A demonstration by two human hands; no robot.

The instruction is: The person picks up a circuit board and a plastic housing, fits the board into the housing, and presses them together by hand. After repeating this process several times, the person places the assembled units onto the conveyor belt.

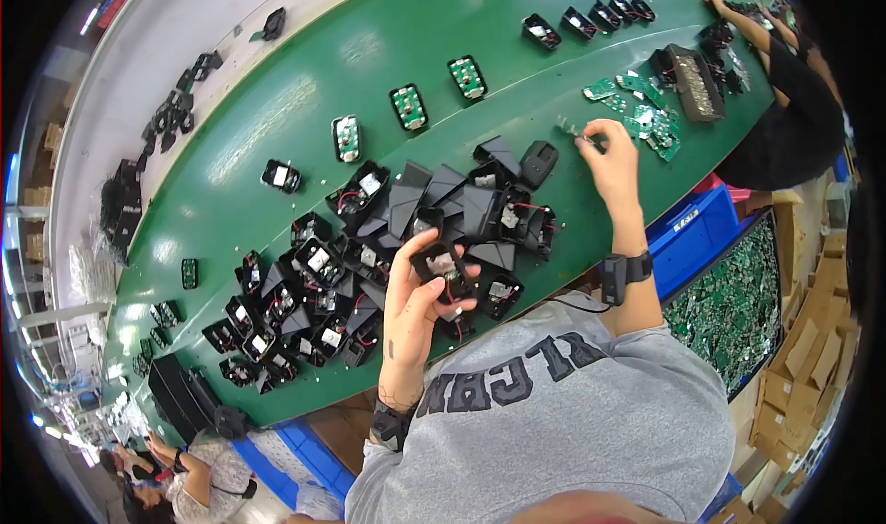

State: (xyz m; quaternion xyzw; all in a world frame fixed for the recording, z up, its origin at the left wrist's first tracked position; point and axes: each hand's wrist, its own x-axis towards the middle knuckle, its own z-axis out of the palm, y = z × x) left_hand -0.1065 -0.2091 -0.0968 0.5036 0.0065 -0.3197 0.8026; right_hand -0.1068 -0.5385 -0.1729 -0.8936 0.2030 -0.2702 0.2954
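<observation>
My left hand (412, 304) is closed around a small black plastic housing (437, 264). Its open side faces up, showing a whitish part and a red wire inside. A large heap of similar black housings (318, 261), many with red wires and white parts, lies just beyond and to the left of that hand. Farther right, my right hand (611, 160) is raised over the table with thumb and fingers pinched. A small grey-green piece (569, 129) juts from the fingertips, too blurred to name. Loose green circuit boards (653, 123) lie beside this hand.
Housings fitted with green boards (408, 107) stand in a row across the green table (305, 63). More black housings (579, 23) line the far right, near a box of small parts (697, 86). Blue bins (688, 233) stand beside the table. Co-workers sit at both ends.
</observation>
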